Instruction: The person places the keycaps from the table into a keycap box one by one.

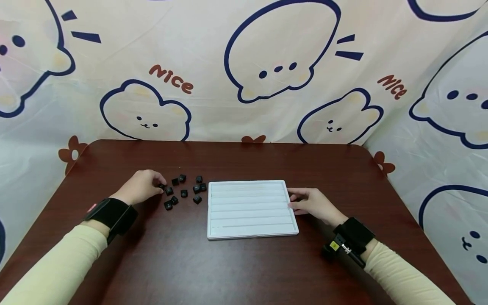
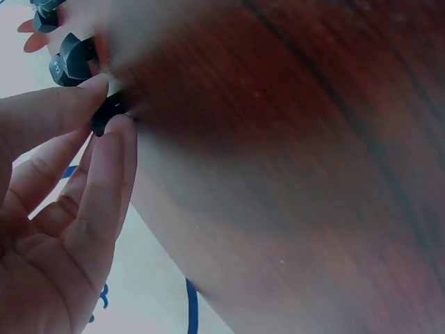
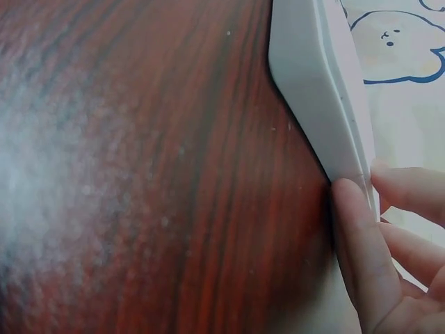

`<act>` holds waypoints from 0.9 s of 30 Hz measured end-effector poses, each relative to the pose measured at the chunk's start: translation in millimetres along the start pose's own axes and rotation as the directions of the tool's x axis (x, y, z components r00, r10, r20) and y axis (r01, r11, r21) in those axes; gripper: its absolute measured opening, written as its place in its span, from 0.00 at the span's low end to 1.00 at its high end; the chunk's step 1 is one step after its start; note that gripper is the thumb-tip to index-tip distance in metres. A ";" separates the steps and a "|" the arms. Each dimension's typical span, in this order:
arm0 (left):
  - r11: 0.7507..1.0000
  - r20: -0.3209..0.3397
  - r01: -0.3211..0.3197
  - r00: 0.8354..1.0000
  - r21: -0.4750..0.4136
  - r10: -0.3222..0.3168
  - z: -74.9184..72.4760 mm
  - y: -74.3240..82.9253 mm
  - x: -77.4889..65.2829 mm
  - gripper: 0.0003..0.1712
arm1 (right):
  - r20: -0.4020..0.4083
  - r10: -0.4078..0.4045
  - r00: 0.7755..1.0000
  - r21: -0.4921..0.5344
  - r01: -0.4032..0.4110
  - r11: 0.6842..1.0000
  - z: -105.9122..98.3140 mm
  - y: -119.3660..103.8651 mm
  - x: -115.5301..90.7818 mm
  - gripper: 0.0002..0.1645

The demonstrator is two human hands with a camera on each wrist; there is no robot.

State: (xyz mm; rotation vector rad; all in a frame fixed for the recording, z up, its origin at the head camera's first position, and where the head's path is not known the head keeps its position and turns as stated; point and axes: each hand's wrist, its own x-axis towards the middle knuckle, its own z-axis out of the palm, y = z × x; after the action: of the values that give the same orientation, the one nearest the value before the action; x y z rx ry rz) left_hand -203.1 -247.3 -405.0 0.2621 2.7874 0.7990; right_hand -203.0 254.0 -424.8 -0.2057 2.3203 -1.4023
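Observation:
Between thumb and fingertips my left hand (image 1: 142,186) pinches a small black keycap (image 2: 110,113) at the left edge of a loose group of keycaps. Close by on the table lie several more black keycaps (image 1: 184,193), one showing a pale mark in the left wrist view. To their right a flat white tray (image 1: 248,216) with horizontal ridges rests on the table. My right hand (image 1: 315,205) holds the tray's right edge, its thumb (image 3: 354,209) against the outer side wall and the index fingertip at the rim; the other fingers are partly hidden.
The dark brown wooden table (image 1: 244,271) has rounded far corners. Behind it hangs a pale curtain (image 1: 213,51) with cartoon figures, which also runs down both sides. Each wrist wears a black band (image 1: 114,215).

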 end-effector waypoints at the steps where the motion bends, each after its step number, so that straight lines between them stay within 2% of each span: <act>1: 1.000 0.001 0.001 1.000 -0.001 -0.001 0.2 0.3 -0.2 0.08 | 0.002 0.000 1.000 0.000 0.000 1.000 0.0 0.3 0.0 0.37; 13: 1.000 -0.016 0.001 1.000 0.021 -0.001 1.2 3.2 1.4 0.05 | -0.010 0.011 1.000 -0.001 -0.011 1.000 -1.6 3.4 2.8 0.36; 27: 1.000 -0.073 -0.011 0.997 0.006 0.011 -10.2 14.4 -6.8 0.07 | -0.008 0.011 1.000 0.010 -0.011 1.000 0.5 0.5 0.5 0.37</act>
State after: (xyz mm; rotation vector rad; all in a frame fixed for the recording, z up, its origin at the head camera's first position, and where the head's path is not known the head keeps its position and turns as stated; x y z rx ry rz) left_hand -197.8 -241.9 -387.6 0.2541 2.8592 0.8200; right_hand -203.3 253.7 -425.5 -0.1842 2.3166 -1.4115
